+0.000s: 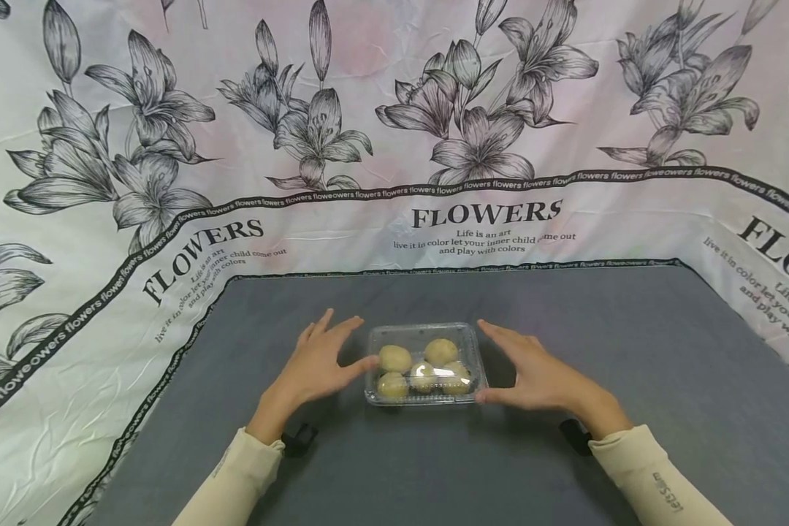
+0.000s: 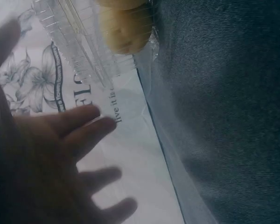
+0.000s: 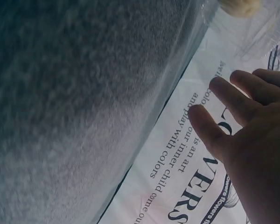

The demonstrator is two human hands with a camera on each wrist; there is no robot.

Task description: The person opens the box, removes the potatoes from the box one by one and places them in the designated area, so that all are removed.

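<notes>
A clear plastic clamshell box, its lid down, lies on the grey table between the two hands. Inside are several small yellowish potatoes. On the box's left side is the left hand, fingers spread and thumb tip at the box's edge. Across from it, the right hand has its fingers extended, with the thumb by the near right corner. Whether either thumb touches the plastic I cannot tell. In the left wrist view, a potato shows through the ridged plastic box wall, beyond the left hand. The right wrist view catches the right hand and a box corner.
Grey cloth covers the table. Behind it and at both sides hangs a white curtain printed with black lilies and lettering. A dark wrist device sits below the left wrist, another below the right.
</notes>
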